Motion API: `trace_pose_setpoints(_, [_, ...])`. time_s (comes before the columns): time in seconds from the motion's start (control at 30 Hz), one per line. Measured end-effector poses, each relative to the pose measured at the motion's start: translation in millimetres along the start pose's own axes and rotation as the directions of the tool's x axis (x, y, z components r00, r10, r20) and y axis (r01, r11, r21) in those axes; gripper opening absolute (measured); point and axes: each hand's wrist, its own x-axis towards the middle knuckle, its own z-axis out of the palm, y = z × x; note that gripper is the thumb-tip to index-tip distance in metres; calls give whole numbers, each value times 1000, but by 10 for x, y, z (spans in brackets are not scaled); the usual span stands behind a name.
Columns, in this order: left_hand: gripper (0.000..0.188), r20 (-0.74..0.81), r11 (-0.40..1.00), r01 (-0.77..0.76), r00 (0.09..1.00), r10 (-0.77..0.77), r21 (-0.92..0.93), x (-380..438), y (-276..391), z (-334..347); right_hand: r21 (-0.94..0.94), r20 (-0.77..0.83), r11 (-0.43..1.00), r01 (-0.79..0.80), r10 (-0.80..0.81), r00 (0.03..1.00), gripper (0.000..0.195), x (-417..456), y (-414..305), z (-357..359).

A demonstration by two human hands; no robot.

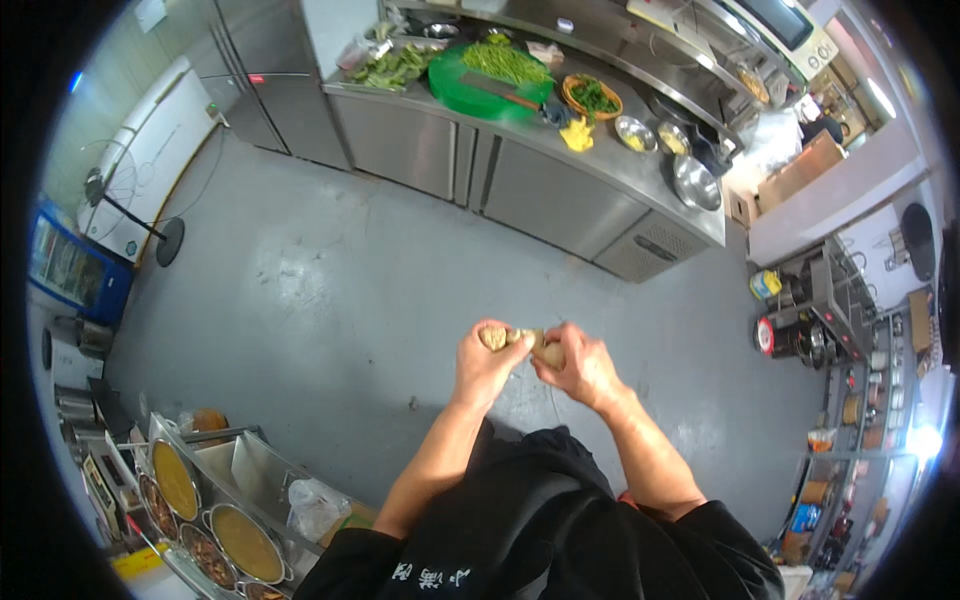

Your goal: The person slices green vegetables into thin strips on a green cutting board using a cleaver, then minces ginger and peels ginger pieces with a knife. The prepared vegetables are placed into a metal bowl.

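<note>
Both hands are raised in front of my black-clothed body, above the grey floor. My left hand (484, 360) grips one end of a knobbly pale-tan root (551, 354), which looks like ginger. A rough, yellowish end (493, 337) shows beside its curled fingers. My right hand (581, 364) has its fingers wrapped around the other end. The two hands nearly meet, and the fingers hide much of the middle, so I cannot tell whether it is one piece or two.
Ahead is a steel counter (555, 161) bearing a green round chopping board (457, 90) with a cleaver (495, 88), cut greens (506, 61), a yellow cloth (577, 135) and steel bowls (696, 184). A standing fan (135, 217) is left; large pots (247, 541) lie lower left; shelves (847, 457) line the right.
</note>
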Motion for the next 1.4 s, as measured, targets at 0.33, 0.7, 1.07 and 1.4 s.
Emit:
trace_pose_setpoints(0.33, [18, 102, 990, -90, 992, 79, 107, 248, 333, -80, 502, -443, 796, -338, 572, 690, 12, -1140, 999, -1150])
trace_pose_setpoints(0.7, [37, 680, 826, 21, 557, -477, 563, -1934, -1528, 2101, 818, -288, 502, -282, 781, 555, 36, -3824, 816, -357])
trace_pose_setpoints(1.07, [26, 260, 350, 110, 475, -841, 930, -2608, -2853, 1694, 496, 347, 342, 798, 765, -543, 32, -8275, 934, 1190])
trace_pose_setpoints(1.4, [26, 356, 501, 265, 446, -821, 824, -2638, -2632, 2239, 879, 247, 127, 459, 703, -667, 17, -8177, 1560, 1301])
